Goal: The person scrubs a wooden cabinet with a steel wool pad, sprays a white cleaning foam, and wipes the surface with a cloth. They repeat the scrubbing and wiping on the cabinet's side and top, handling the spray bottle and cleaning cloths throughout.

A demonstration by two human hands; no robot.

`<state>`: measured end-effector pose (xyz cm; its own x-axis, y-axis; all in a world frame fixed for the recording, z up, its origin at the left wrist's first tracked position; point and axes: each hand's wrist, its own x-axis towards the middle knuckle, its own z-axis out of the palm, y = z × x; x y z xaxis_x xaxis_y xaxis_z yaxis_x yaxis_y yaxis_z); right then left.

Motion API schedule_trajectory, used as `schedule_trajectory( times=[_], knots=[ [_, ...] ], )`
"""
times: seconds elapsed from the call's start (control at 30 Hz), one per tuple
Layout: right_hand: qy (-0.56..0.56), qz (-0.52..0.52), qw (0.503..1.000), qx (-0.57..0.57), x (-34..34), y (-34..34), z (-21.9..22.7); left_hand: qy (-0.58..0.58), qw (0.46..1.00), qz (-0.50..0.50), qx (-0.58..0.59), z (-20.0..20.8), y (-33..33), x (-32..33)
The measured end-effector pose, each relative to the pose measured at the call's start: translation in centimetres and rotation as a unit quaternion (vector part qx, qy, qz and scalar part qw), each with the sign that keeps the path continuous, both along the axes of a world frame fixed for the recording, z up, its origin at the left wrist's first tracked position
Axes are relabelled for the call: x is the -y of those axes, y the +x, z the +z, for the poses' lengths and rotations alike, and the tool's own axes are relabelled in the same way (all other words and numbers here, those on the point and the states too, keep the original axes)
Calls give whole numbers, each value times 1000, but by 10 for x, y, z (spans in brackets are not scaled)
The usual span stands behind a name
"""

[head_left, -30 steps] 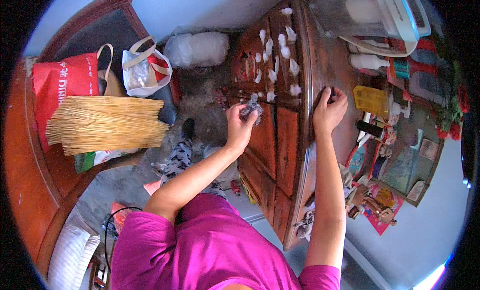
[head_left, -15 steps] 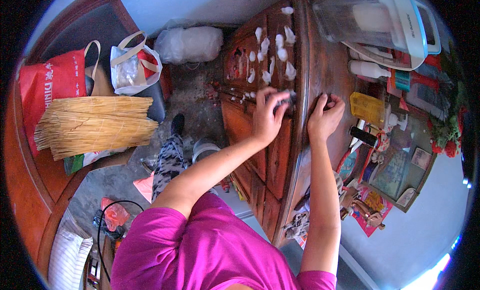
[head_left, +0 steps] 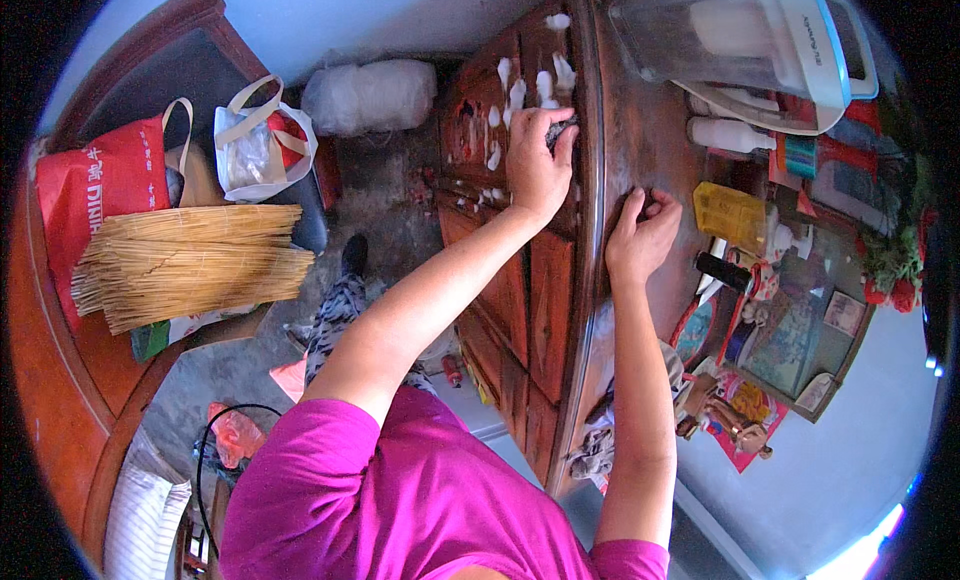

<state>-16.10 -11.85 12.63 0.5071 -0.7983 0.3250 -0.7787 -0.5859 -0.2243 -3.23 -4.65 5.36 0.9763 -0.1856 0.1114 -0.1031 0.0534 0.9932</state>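
Observation:
A dark wooden cabinet (head_left: 549, 320) stands before me, with white foam dabs (head_left: 544, 84) on its upper front panels. My left hand (head_left: 538, 170) is closed around a dark grey scouring pad (head_left: 560, 132) and holds it against the front near the top edge, beside the foam. Part of the pad is hidden by the fingers. On the cabinet's brown top rests my right hand (head_left: 643, 238), its fingers curled in; I see nothing held in it.
A clear plastic container (head_left: 710, 40), a white bottle (head_left: 732, 134), a yellow box (head_left: 730, 212) and a picture frame (head_left: 800, 330) crowd the cabinet top. Leftward, rolled straw mats (head_left: 195, 260), a red bag (head_left: 105, 190) and a white bag (head_left: 262, 150) lie on wooden furniture.
My left hand has moved up along the cabinet front with the scouring pad, into the area of foam dabs. The right hand stays on the top, nearly in place. The view has shifted slightly.

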Motion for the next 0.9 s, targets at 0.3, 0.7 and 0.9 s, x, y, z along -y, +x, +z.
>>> schedule_trajectory(
  times=[0.3, 0.7, 0.9],
  knots=[
    [5, 0, 1000, 7, 0, 1, 1, 6, 1000, -20, 18, -12, -8, -1],
    [8, -1, 1000, 10, -3, 1, 3, -46, 998, -43, 12, -13, 23, 1],
    [0, -1, 1000, 15, 1, -1, 0, -16, 918, -150, -366, -42, 70, -20]
  ],
)
